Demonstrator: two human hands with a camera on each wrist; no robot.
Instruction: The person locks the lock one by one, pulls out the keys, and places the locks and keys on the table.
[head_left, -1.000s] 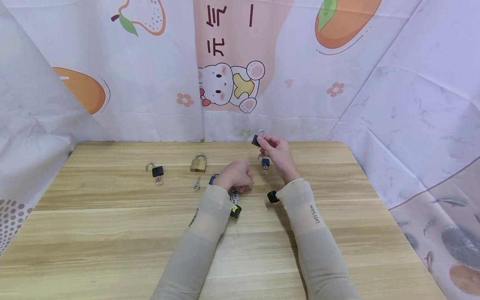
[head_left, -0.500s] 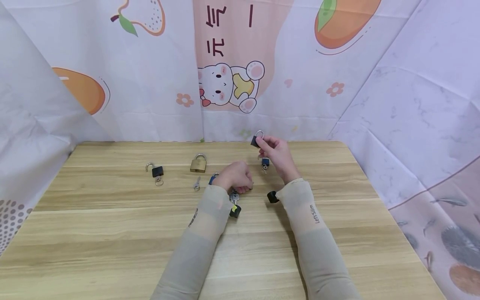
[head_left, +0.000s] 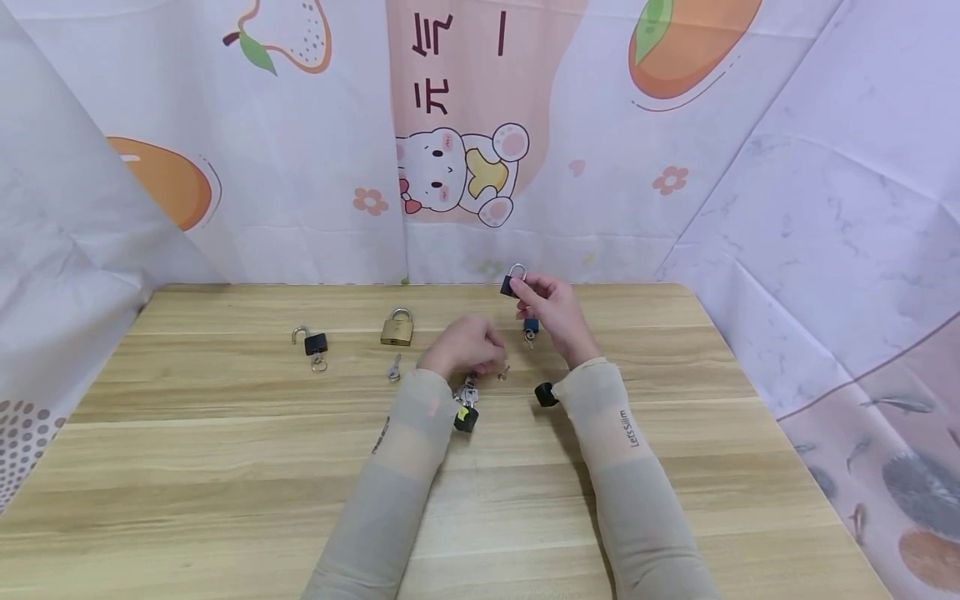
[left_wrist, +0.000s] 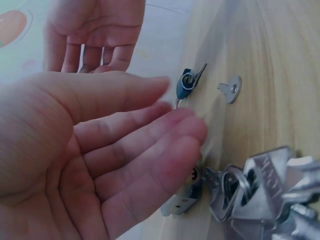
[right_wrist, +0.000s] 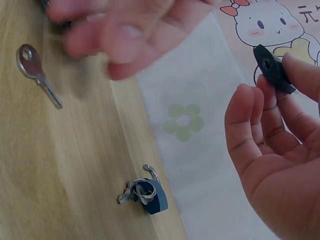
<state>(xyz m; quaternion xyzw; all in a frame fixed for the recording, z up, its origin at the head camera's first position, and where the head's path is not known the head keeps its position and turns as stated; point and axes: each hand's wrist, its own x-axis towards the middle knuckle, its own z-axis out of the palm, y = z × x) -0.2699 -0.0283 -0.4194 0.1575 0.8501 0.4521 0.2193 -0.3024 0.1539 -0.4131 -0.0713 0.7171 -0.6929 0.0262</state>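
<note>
My right hand [head_left: 557, 315] pinches a small black padlock [head_left: 507, 286] above the back of the table; in the right wrist view the padlock [right_wrist: 272, 69] shows its keyhole side. My left hand [head_left: 467, 345] hovers over the table with nothing in its fingers, which look relaxed in the left wrist view. A small loose key [head_left: 503, 374] lies on the wood just right of the left hand; the right wrist view shows this key [right_wrist: 33, 67] closer. Beneath the left hand lies a bunch of keys [head_left: 470, 392]. A blue padlock [head_left: 531, 327] with keys rests below the right hand.
On the left of the table [head_left: 247, 500] lie an unlatched black padlock [head_left: 316, 343] with keys, a brass padlock [head_left: 397, 332] and a single key [head_left: 394, 367]. Black wrist cameras sit at both cuffs. A printed curtain [head_left: 300, 208] hangs behind the table.
The left hand has let go of the small key, which now lies on the table, and has moved slightly left and up. The right hand with its padlock has shifted very slightly.
</note>
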